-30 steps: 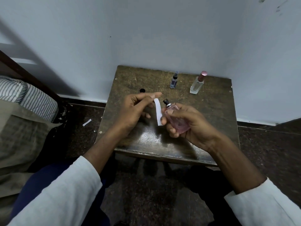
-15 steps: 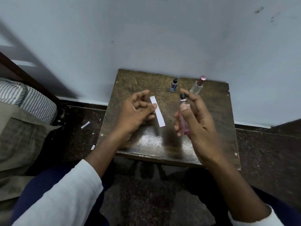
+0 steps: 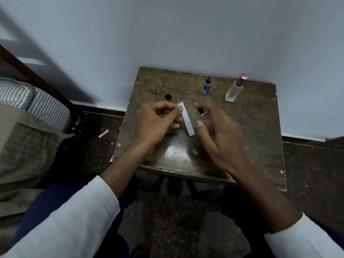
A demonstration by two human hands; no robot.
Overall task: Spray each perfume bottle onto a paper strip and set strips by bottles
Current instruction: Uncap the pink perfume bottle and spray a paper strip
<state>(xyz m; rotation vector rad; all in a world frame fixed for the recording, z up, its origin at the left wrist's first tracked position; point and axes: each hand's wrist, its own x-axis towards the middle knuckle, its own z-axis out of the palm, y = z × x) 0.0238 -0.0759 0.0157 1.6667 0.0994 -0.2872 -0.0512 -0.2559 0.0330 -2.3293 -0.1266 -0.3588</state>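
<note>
My left hand [image 3: 158,123] pinches the top end of a white paper strip [image 3: 187,122], which slants down over the small wooden table [image 3: 256,131]. Just right of the strip, my blurred right hand [image 3: 221,138] curls round a pink perfume bottle [image 3: 207,122]; its black nozzle [image 3: 200,110] points up and away, and my fingers hide most of the bottle. A small blue bottle [image 3: 206,86] and a clear bottle with a pink cap [image 3: 235,88] stand upright at the table's back edge.
A black cap [image 3: 168,97] lies on the table behind my left hand. The wall stands right behind the table. A bed with striped cloth [image 3: 37,103] is at the left. A paper scrap [image 3: 103,134] lies on the dark floor.
My right hand swung the pink bottle from beside the strip to upright, then lowered it close to the strip again. My left hand kept the strip and turned it slightly.
</note>
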